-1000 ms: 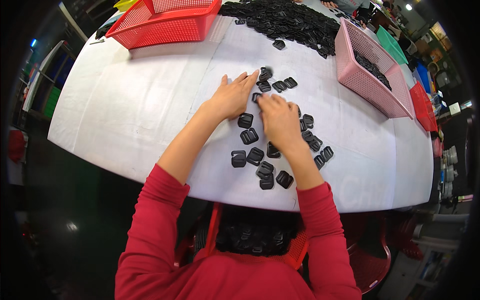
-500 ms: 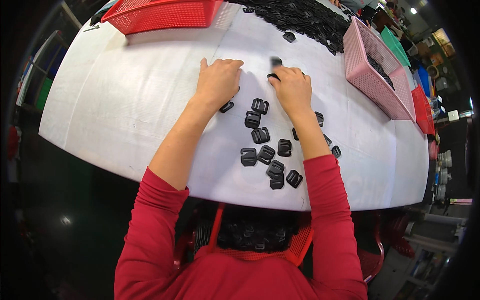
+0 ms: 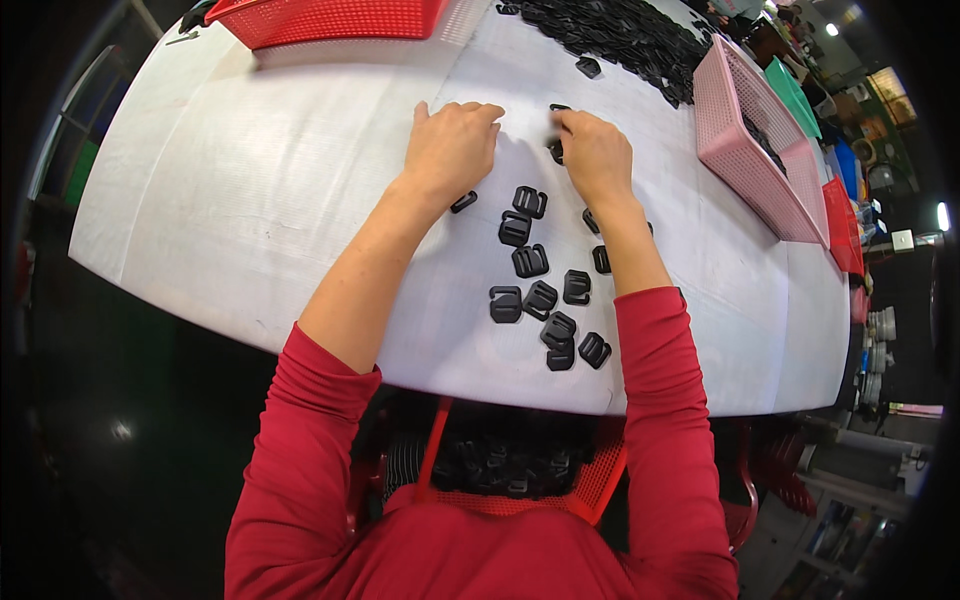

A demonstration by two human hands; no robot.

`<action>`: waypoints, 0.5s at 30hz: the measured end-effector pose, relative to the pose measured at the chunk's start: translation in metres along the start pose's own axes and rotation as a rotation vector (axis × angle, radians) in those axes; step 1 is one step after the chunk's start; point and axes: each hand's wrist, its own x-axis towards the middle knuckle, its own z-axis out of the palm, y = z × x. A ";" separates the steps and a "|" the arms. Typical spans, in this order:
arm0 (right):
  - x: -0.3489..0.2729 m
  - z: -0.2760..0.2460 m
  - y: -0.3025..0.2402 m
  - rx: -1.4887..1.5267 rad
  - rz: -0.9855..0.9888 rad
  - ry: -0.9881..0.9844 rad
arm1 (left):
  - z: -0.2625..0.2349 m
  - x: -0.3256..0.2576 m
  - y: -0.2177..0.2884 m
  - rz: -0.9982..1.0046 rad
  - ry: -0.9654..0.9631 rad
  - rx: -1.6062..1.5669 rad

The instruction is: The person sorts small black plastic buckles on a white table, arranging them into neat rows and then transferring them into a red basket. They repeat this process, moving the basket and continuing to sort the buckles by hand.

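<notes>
Black plastic strap buckles lie scattered on the white table, among them one pair of overlapping buckles point(image 3: 559, 335) near its front edge. My right hand point(image 3: 598, 158) is closed, fingertips pinching at a black buckle point(image 3: 560, 107) that shows just beyond them. Another buckle point(image 3: 557, 152) sits under its thumb side, partly hidden. Farther left, my left hand point(image 3: 452, 150) is palm down with its thumb spread away from the fingers, and I see nothing held in it. Beside that wrist rests a single buckle point(image 3: 464, 202). My right forearm covers part of several more buckles point(image 3: 601, 259).
A large heap of black buckles point(image 3: 620, 40) spreads across the far side. A pink basket point(image 3: 745, 150) with black pieces stands at the right, a red basket point(image 3: 330, 25) at the far left. Below the table edge, by my lap, is another red basket point(image 3: 610, 470) holding buckles.
Both hands have shifted slightly up and to the right in the picture. The dark blur at my right fingertips now shows as a buckle. The scattered buckles keep their arrangement.
</notes>
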 end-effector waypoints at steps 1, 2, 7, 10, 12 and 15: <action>0.003 -0.002 -0.003 0.065 0.020 0.027 | 0.000 0.000 0.000 0.001 0.017 -0.009; 0.006 -0.006 -0.006 0.178 0.064 -0.091 | -0.001 0.000 0.000 0.003 0.033 -0.018; 0.023 -0.022 0.022 0.149 0.142 -0.276 | -0.003 -0.001 -0.002 -0.006 0.012 -0.033; 0.015 -0.043 0.075 -0.021 0.024 -0.272 | 0.000 0.003 0.003 0.084 0.001 -0.092; 0.000 -0.050 0.092 -0.024 0.071 -0.357 | 0.005 -0.001 0.005 0.200 -0.002 -0.134; -0.021 -0.058 0.094 -0.096 0.092 -0.228 | 0.010 -0.006 0.013 0.285 -0.133 -0.067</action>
